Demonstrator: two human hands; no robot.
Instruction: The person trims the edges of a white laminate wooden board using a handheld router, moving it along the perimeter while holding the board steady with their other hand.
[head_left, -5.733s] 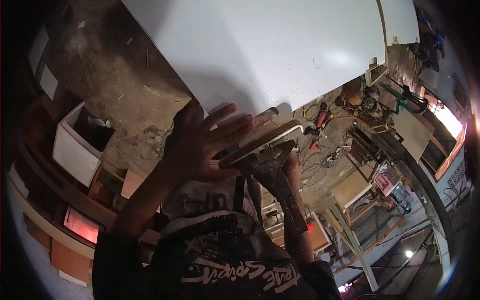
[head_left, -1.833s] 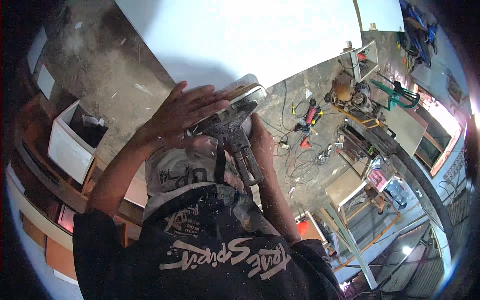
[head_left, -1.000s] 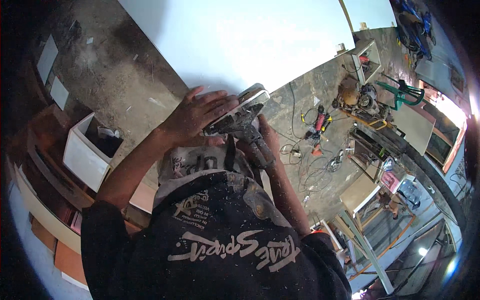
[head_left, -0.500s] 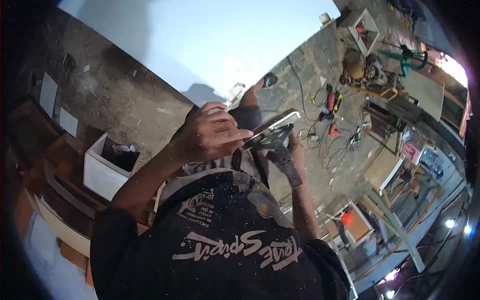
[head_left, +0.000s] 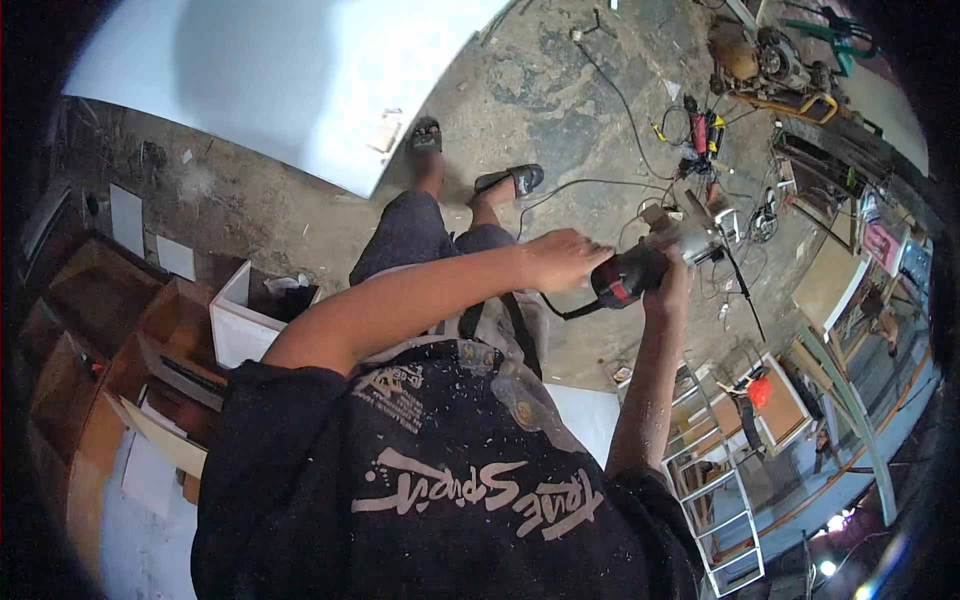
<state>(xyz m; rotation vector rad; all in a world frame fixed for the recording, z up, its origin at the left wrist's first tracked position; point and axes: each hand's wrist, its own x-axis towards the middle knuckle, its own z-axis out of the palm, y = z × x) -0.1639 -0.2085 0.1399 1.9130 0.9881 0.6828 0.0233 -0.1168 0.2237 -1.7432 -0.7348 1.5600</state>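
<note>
Toward the floor's (head_left: 560, 112) left edge, two flat white pieces (head_left: 127, 228) lie near brown wooden shelves (head_left: 105, 280) and an open white box (head_left: 236, 335). Toward its right edge, a red-and-yellow tool (head_left: 699, 132) lies by looped cables (head_left: 765, 215), near a machine (head_left: 778, 62) with a yellow handle (head_left: 823, 106) and a pale ladder (head_left: 741, 512).

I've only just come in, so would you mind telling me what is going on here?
A person's right hand holds a black corded power tool out to the right, clear of the white panel ahead on the left. The left hand is at the tool's near end; whether it touches is hard to tell. Beyond, a red and yellow tool lies among cables on the floor.
</note>
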